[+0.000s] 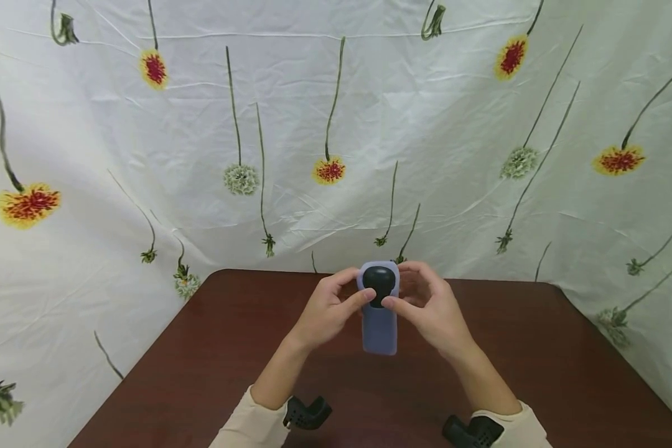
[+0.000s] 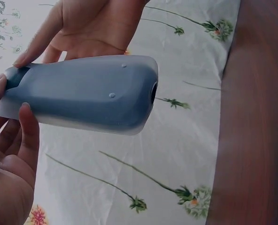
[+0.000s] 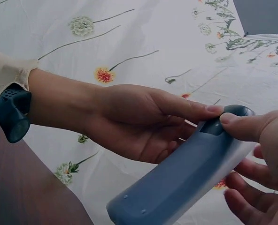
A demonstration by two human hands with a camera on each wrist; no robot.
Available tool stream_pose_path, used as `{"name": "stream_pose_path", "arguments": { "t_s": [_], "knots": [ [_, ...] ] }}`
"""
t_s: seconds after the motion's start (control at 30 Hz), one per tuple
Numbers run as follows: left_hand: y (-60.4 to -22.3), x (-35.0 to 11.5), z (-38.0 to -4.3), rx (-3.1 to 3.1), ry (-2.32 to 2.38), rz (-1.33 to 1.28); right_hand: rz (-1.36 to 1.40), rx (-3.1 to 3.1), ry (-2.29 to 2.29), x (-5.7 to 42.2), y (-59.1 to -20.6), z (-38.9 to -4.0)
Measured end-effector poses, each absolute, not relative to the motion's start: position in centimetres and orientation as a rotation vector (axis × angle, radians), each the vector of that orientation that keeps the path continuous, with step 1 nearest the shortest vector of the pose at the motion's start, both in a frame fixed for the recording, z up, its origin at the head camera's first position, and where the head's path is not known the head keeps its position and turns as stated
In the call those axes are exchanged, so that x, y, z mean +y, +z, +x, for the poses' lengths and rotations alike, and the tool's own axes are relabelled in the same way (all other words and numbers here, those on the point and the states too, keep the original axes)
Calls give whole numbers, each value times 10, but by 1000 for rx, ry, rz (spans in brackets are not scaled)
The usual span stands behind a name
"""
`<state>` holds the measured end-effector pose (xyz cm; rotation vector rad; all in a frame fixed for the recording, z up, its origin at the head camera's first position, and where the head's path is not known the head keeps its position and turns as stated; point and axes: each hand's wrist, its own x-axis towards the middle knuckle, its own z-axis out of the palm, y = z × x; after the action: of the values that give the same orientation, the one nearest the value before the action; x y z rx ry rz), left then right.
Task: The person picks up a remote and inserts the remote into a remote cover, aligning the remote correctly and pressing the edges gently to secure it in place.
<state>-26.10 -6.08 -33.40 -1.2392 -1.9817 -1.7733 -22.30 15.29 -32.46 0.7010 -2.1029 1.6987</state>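
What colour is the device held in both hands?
The device is blue-grey with a black top end, shown best in the head view.

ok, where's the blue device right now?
Head view: the blue device is centre frame, held above the brown table between the left hand and right hand, both thumbs on its dark top end.

A remote control (image 1: pixel 379 311) is held upright above the far middle of the table (image 1: pixel 213 367), between the left hand (image 1: pixel 327 308) on its left and the right hand (image 1: pixel 431 308) on its right. Both thumbs meet on its upper front. A flower-printed cloth (image 1: pixel 336 124) hangs behind the table and runs along both its sides.
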Motion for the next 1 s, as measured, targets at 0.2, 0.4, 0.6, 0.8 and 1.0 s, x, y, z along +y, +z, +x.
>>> {"name": "stream_pose_path", "arguments": {
  "t_s": [0.2,0.4,0.6,0.8,1.0],
  "knots": [
    [-334,-60,-261,-1941,-1682,-1212,750,-2129,1665,153,-326,-224],
    [-332,-64,-263,-1850,-1551,-1055,761,-2079,1653,151,-328,-225],
    [-328,-68,-262,-1821,-1555,-1079,804,-2039,1609,151,-330,-227],
    [-326,-69,-260,-1875,-1629,-1096,843,-2024,1534,150,-332,-228],
    [-325,-70,-258,-1894,-1608,-1081,908,-2004,1421,148,-334,-229]
  ]
}}
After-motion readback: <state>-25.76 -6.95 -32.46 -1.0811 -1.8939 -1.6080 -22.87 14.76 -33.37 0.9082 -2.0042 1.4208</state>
